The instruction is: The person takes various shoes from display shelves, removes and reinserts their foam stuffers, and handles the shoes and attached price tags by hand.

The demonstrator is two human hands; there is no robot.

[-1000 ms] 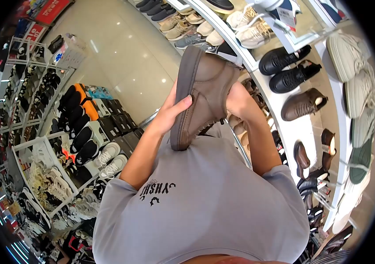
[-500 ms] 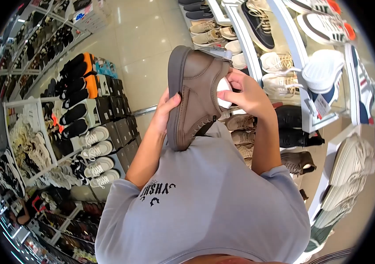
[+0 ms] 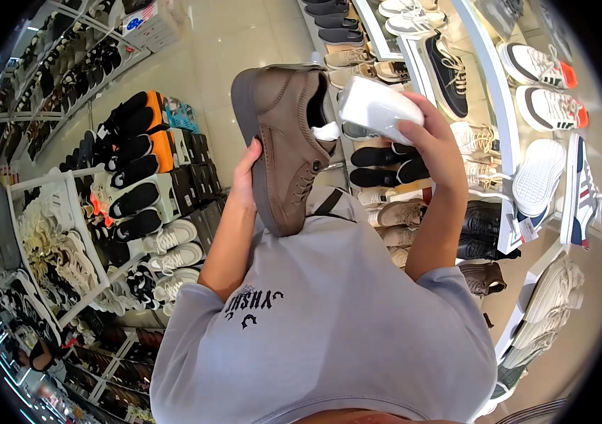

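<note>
My left hand (image 3: 246,173) is closed on a brown leather lace-up shoe (image 3: 283,152) from its sole side. Only the thumb and edge of that hand show; the other fingers are hidden behind the shoe. The shoe stands on end, its dark grey sole facing left and its toe down by my shirt. A small crumpled white piece (image 3: 325,132), perhaps paper, pokes out of the shoe's opening. To the right, my right hand (image 3: 428,131) grips a smooth, white, rounded block (image 3: 378,107), apart from the shoe.
Display shelves (image 3: 488,78) with sneakers run along the right. On the left are white sneakers (image 3: 177,244), black shoes (image 3: 135,177), stacked dark boxes (image 3: 191,173) and a rack of pale shoes (image 3: 53,233). Shiny tiled floor (image 3: 234,42) lies beyond my hands.
My right hand has come away from the shoe's opening, up and right, with the white block now in plain view. The shoe has shifted left and turned, showing more of its opening.
</note>
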